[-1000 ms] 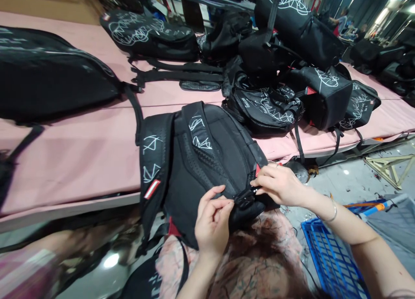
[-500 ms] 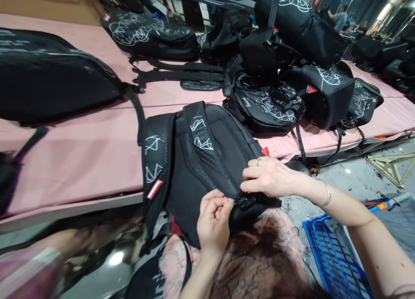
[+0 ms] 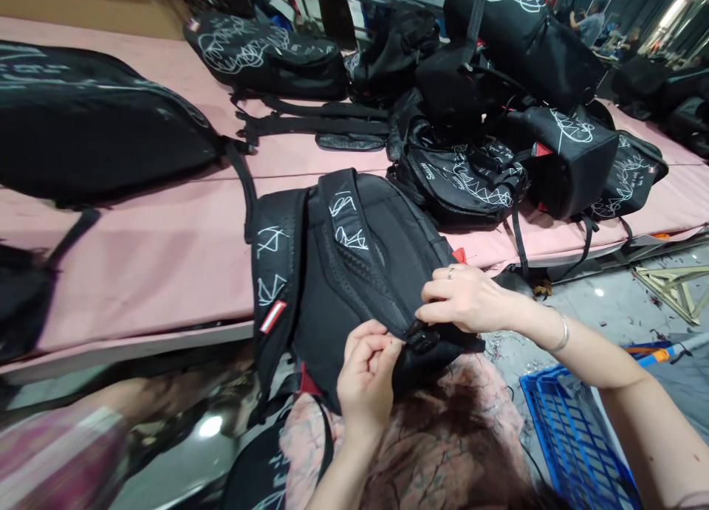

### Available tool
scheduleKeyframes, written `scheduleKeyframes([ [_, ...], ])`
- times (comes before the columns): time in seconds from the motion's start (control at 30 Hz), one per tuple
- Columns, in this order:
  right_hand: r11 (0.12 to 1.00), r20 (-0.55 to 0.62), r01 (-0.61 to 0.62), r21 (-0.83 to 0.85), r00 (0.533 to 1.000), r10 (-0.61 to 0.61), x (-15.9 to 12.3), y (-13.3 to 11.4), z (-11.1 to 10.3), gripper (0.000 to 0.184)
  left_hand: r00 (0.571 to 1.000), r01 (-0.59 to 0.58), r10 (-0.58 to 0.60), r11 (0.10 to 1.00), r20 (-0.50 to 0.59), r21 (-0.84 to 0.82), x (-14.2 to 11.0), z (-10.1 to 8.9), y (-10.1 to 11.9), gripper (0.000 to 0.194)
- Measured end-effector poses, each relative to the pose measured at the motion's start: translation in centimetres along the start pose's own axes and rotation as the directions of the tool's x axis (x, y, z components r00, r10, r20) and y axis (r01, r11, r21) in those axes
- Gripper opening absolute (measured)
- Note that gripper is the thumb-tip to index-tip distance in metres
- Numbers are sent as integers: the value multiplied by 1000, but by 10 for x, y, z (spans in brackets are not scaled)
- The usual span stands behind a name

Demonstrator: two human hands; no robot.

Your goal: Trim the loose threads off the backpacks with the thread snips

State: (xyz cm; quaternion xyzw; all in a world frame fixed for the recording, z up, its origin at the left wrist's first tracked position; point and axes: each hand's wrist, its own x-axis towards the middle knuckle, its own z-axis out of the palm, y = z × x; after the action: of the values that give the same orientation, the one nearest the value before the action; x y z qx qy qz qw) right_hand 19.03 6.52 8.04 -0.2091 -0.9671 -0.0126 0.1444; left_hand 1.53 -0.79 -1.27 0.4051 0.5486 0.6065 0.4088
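Note:
A black backpack [image 3: 326,311] lies with its strap side up, partly on the table edge and partly on my lap. White line drawings mark its two shoulder straps, and a red-and-white label sits on the left one. At the lower end of the right shoulder strap [image 3: 382,296] is a black buckle [image 3: 424,338]. My right hand [image 3: 464,297] pinches the strap's lower end just above this buckle. My left hand [image 3: 368,370] is closed in a pinch, fingertips against the strap beside the buckle; what lies between them is too small to make out.
More black backpacks [image 3: 459,181] with white scribbles lie along the pink-covered table [image 3: 193,266]. A large black bag [image 3: 100,126] lies to the left. On the floor at the right stands a blue plastic crate [image 3: 576,429]. Another person's leg [image 3: 144,399] shows at the lower left.
The whole view has shifted slightly, so the table and bags sit a little further right. Both hands stay at the buckle, with my right fingers slightly shifted.

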Motion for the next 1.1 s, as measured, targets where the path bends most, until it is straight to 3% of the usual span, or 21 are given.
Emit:
scheduleKeyframes([
  [0.07,984,-91,-86,159,991,101,-9,1,5,19,984,179,-177,954,31,-240,1,-1,4,29],
  [0.13,875,-130,-225,429,943,307,-22,-3,16,18,951,307,-295,846,97,-436,4,-2,10,40],
  [0.23,592,12,-416,690,824,566,-39,-20,45,39,939,340,-319,800,131,-494,7,0,14,42],
  [0.3,526,71,-513,679,758,649,-45,-34,68,54,934,356,-330,823,139,-443,11,2,13,38],
  [0.43,551,-34,-604,576,655,755,-44,-53,100,8,924,379,-358,907,137,-185,22,2,7,38],
  [0.5,631,-117,-631,451,659,743,-39,-58,103,16,910,375,-368,927,192,1,29,1,6,40],
  [0.57,718,-201,-637,282,692,693,-34,-63,101,25,892,337,-378,921,246,194,35,0,7,41],
  [0.67,760,-247,-639,115,723,645,-27,-73,96,27,924,233,-312,917,221,324,35,3,7,36],
  [0.8,655,-149,-733,185,638,756,-25,-89,97,8,969,220,-223,975,102,45,23,9,2,31],
  [0.9,513,-23,-718,470,571,820,-32,-97,97,35,936,353,-336,897,109,-267,19,9,1,32],
  [1.0,391,8,-594,703,556,831,-42,-92,87,48,894,446,-413,782,175,-436,20,9,5,31],
  [1.1,427,-115,-527,735,523,845,-49,-72,73,35,853,516,-468,695,230,-501,24,9,8,21],
])
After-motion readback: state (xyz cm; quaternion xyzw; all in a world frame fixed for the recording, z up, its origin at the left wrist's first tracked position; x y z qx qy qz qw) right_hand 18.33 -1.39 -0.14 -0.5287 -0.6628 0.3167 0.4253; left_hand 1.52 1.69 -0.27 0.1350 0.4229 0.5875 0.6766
